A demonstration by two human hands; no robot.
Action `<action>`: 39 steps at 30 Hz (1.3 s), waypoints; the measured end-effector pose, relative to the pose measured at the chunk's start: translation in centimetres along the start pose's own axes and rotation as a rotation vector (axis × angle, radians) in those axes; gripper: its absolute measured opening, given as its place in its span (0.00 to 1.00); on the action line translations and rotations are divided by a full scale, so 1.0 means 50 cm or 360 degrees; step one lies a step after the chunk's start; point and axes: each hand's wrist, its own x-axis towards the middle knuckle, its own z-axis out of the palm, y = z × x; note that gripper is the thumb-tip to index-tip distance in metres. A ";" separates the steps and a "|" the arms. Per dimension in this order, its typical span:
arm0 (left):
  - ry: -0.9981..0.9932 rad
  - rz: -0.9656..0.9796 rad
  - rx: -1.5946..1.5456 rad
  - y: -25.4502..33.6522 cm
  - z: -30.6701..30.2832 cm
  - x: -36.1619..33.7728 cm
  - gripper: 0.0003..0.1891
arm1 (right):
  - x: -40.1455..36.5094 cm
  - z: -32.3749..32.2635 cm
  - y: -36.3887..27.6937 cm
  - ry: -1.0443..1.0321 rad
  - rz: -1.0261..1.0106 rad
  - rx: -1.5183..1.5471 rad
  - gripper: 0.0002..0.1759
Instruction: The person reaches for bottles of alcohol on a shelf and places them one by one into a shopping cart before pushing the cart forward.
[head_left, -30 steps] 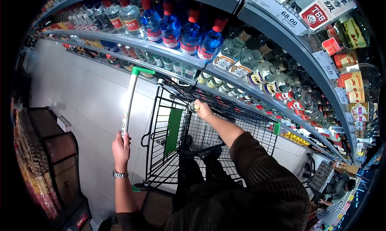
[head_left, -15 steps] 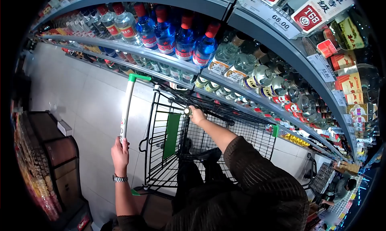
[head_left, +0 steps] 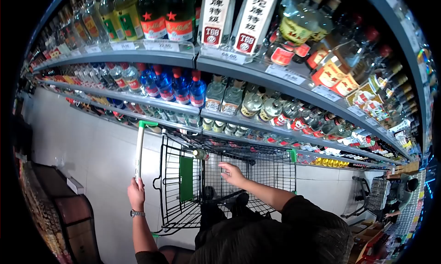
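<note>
My left hand (head_left: 136, 193), with a watch on its wrist, is closed around the lower end of the shopping cart's white handle (head_left: 139, 149). Inside the black wire shopping cart (head_left: 164, 190), a small glass bottle (head_left: 200, 154) lies on its side near the green panel (head_left: 186, 179). To the right of that bottle, over the cart basket, my right hand (head_left: 233, 176) holds nothing, its fingers stretched and apart. A gap separates it from the bottle.
Beyond the cart stand shelves (head_left: 151, 98) packed with bottles, among them blue bottles with red caps (head_left: 181, 87). At left is a dark wooden display stand (head_left: 76, 218). Far right, another person (head_left: 404, 195) is beside a second cart (head_left: 360, 195).
My right hand has let go of the bottle, which now lies in the cart, and its fingers have opened. The view has tilted up toward the shelves. My left hand stays on the handle.
</note>
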 end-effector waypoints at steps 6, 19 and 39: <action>0.0023 0.0029 0.0211 0.005 -0.007 -0.006 0.21 | -0.041 -0.265 -0.544 0.0847 -0.1294 -0.0486 0.19; 0.0037 0.0018 0.0281 -0.044 0.019 0.005 0.21 | 0.096 -0.558 -0.935 0.1729 -0.0732 -0.1164 0.41; 0.0035 -0.0009 0.0269 -0.060 0.032 0.013 0.22 | 0.067 -0.535 -0.871 0.1554 -0.1374 -0.1073 0.39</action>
